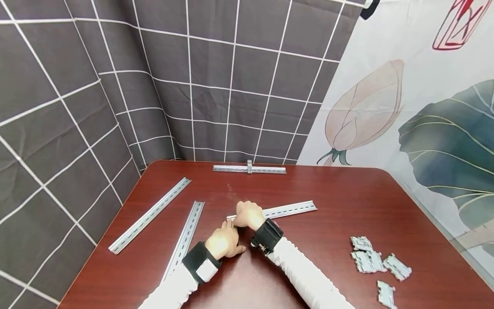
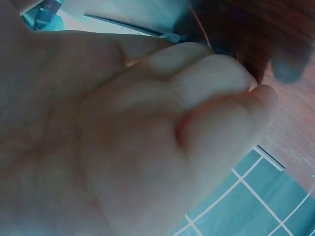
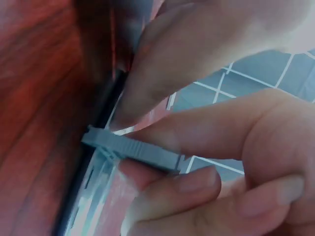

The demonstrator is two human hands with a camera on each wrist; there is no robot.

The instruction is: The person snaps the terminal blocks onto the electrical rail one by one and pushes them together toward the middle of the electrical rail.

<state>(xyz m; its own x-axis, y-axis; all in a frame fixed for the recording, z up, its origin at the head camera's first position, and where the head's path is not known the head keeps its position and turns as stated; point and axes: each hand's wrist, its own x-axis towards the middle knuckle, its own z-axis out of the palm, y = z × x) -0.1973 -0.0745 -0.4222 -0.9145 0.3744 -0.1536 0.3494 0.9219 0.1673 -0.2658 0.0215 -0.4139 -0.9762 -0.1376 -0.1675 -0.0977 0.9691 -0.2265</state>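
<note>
A slotted metal DIN rail [image 1: 291, 209] lies crosswise on the table in front of both hands. My right hand [image 1: 248, 214] is over its left part and pinches a slim grey terminal block [image 3: 133, 150] between thumb and fingers. In the right wrist view the block's far end meets the rail; whether it is clipped on, I cannot tell. My left hand [image 1: 225, 240] reaches to the rail's left end, its fingertips touching there beside the block, its thumb held apart. The left palm and fingers fill most of the left wrist view and hide the contact.
Two more rails, an outer one [image 1: 150, 214] and an inner one [image 1: 187, 236], lie slanted at the left. At the back edge, another rail [image 1: 231, 168] carries one block [image 1: 249, 166]. Several loose terminal blocks [image 1: 368, 262] lie at the right of the red-brown table [image 1: 308, 249].
</note>
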